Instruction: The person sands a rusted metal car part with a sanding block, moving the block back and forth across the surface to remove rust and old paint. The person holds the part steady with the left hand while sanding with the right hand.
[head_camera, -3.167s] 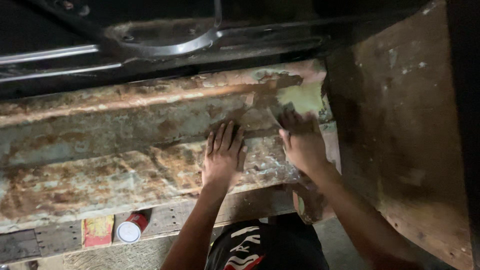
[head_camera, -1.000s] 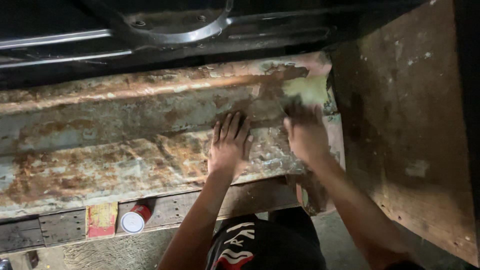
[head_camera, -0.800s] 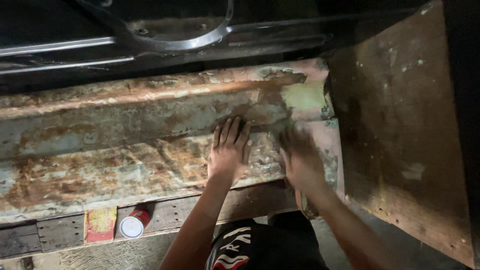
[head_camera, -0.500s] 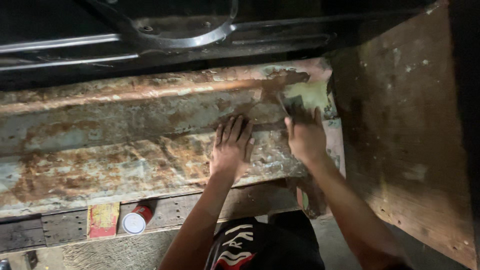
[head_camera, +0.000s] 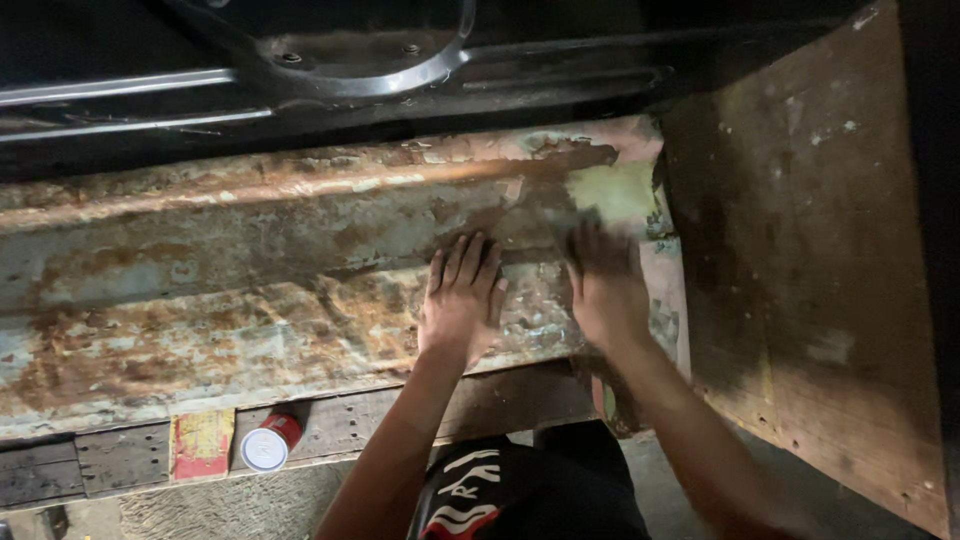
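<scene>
A long rusty metal panel (head_camera: 230, 300) with flaking pale paint runs across the view. My left hand (head_camera: 460, 300) lies flat on it near the middle, fingers spread and holding nothing. My right hand (head_camera: 603, 285) is blurred, palm down on the panel's right end just below a pale yellowish patch (head_camera: 610, 190). A small dark pad (head_camera: 574, 220) shows at its fingertips, pressed against the metal. What kind of pad it is cannot be told.
A brown, stained upright panel (head_camera: 830, 300) closes off the right side. Dark metal bars and a curved bracket (head_camera: 360, 60) lie beyond the rusty panel. Below it, on a wooden plank (head_camera: 110, 465), rest a red can with a white lid (head_camera: 266, 446) and a small red-and-yellow box (head_camera: 203, 443).
My right hand has been sliding back and forth over the panel's right end with the dark pad, and is now a little lower. My left hand has stayed flat in place.
</scene>
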